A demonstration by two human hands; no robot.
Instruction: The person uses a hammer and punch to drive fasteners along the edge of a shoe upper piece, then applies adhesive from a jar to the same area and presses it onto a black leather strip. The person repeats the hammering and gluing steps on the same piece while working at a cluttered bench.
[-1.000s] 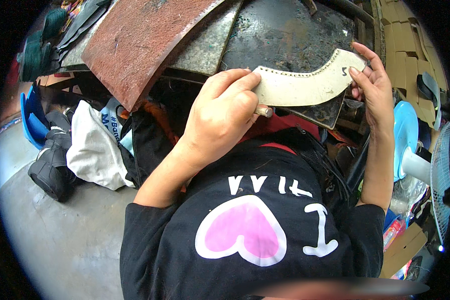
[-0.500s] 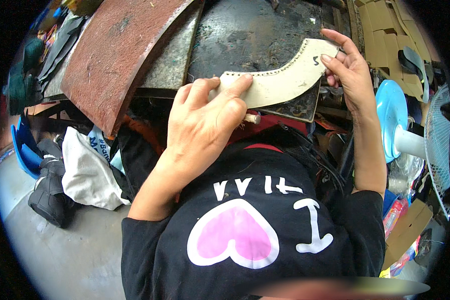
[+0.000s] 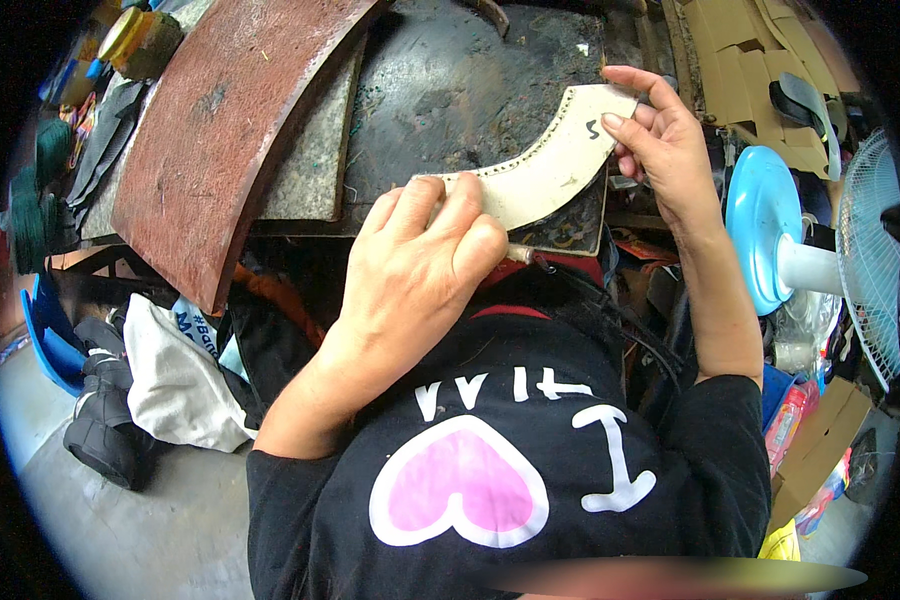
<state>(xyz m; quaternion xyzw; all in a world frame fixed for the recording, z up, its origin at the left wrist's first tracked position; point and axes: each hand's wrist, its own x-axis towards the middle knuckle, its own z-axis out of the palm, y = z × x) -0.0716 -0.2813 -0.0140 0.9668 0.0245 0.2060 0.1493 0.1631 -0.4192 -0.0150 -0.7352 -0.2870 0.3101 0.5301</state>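
A cream, curved flat piece (image 3: 560, 170) with a row of small holes along its inner edge lies over the front of the dark worktop, a dark mark near its right end. My left hand (image 3: 425, 245) has bent fingers pressed on its left end, covering that part. From under this hand juts the end of a wooden handle (image 3: 519, 253); the rest of that tool is hidden. My right hand (image 3: 660, 140) pinches the right end between thumb and fingers, its index finger stretched beyond the edge.
A reddish-brown curved board (image 3: 220, 130) rests on a grey slab (image 3: 315, 170) at left. The dark worktop (image 3: 450, 90) spreads behind the piece. A blue-and-white fan (image 3: 765, 230) stands at right, near cardboard (image 3: 750, 80). A white cloth (image 3: 175, 375) hangs at lower left.
The view has shifted a little, bringing a yellow-lidded jar into sight. My left fingers are more bent over the curved piece's left end. My right hand keeps its pinch.
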